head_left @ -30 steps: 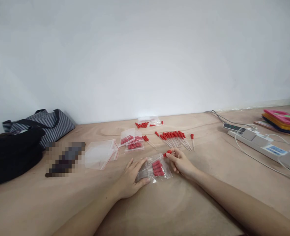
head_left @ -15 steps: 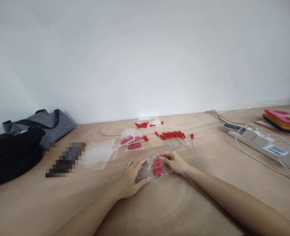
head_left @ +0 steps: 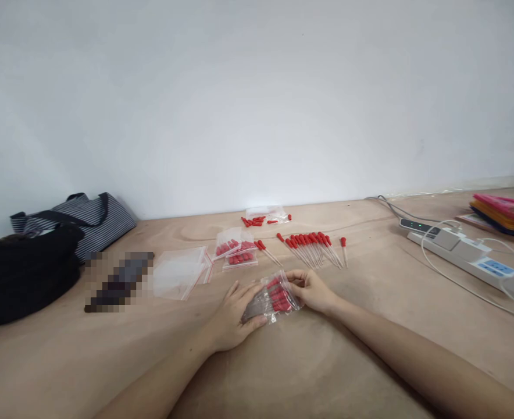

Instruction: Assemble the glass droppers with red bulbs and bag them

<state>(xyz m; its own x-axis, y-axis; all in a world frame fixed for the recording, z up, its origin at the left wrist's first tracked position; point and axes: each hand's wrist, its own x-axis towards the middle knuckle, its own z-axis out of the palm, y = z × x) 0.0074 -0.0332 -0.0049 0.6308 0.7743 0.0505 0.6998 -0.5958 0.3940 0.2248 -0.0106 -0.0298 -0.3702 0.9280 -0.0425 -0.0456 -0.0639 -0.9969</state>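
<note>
A clear plastic zip bag (head_left: 263,305) with several red-bulbed droppers (head_left: 279,295) in it lies low over the table between my hands. My left hand (head_left: 235,317) is round the bag's left end, thumb on the near side and fingers on the far side. At the right end, my right hand (head_left: 307,289) pinches the bag's edge beside the red bulbs; some of its fingertips are hidden. Beyond the hands lies a row of loose droppers (head_left: 311,247) with clear stems pointing toward me. Filled zip bags (head_left: 238,260) are stacked to their left.
Flat bags with red edges (head_left: 176,273) lie on the left, beside a pixelated dark object (head_left: 124,279). A striped bag (head_left: 97,224) and black cloth (head_left: 25,273) are farther left. Red bulbs (head_left: 253,221) lie near the wall. A power strip (head_left: 470,256) with cables stands right.
The view has shifted slightly, moving the scene a little to the right. Both hands stay on the bag, whose right part has tilted and creased a little differently.
</note>
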